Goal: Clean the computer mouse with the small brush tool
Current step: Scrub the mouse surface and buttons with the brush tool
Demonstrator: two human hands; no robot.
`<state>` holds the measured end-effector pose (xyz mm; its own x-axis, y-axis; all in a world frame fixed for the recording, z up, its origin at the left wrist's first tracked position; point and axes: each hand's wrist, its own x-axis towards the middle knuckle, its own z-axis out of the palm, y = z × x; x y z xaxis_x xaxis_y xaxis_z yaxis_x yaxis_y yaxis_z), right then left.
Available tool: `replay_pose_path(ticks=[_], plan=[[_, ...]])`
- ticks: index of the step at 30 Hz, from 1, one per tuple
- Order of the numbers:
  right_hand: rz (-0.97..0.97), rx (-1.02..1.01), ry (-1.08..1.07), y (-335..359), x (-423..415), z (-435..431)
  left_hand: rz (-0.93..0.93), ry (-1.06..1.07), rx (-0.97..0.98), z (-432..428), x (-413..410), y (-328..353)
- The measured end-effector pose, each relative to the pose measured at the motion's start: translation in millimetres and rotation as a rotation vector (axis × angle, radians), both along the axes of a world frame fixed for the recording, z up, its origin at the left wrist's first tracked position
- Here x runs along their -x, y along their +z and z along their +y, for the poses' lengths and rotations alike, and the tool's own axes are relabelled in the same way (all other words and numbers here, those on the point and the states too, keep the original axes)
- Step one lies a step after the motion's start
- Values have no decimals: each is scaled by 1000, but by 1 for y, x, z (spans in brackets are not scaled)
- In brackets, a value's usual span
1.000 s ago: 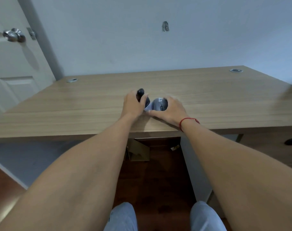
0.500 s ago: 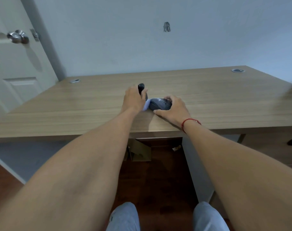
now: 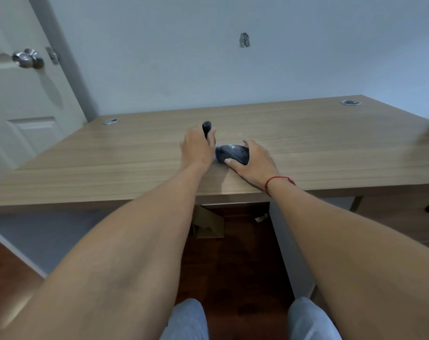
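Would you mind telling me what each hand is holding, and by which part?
The left hand grips the small brush tool around its dark handle. The right hand steadies the computer mouse by its right side, on the desk.

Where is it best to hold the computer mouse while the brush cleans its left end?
Grip the computer mouse by its right end and long sides, coming from the right, as the right hand does. It lies sideways, leaving its left end free for the brush in the left hand.
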<state>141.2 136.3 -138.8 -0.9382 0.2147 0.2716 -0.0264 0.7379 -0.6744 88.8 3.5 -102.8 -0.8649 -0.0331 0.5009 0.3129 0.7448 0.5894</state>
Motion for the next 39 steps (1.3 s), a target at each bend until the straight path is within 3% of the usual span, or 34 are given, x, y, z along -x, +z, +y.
replay_pose_path(ticks=[3, 6, 12, 18, 25, 28, 34, 39], plan=[[-18, 49, 9, 1, 0, -1, 70, -115, -166, 12, 1, 13], [-30, 71, 7, 0, 1, 0, 41, -160, 4, 27, -7, 11], [-25, 89, 21, -1, -1, 1, -45, 15, 168, 22, -4, 17], [-29, 71, 40, -1, 1, 2, 2, -131, -68, 24, -1, 13], [-28, 75, 30, -1, 2, 3, -83, 32, 30, 16, 0, 6], [-29, 76, 38, -1, 2, 3, -102, 11, 88, 4, 0, -1], [-33, 84, 32, -1, 2, 4, 80, -101, -124, 10, -3, -4], [-12, 95, 26, -1, 0, 3, -8, 22, -101, 6, -6, -23]])
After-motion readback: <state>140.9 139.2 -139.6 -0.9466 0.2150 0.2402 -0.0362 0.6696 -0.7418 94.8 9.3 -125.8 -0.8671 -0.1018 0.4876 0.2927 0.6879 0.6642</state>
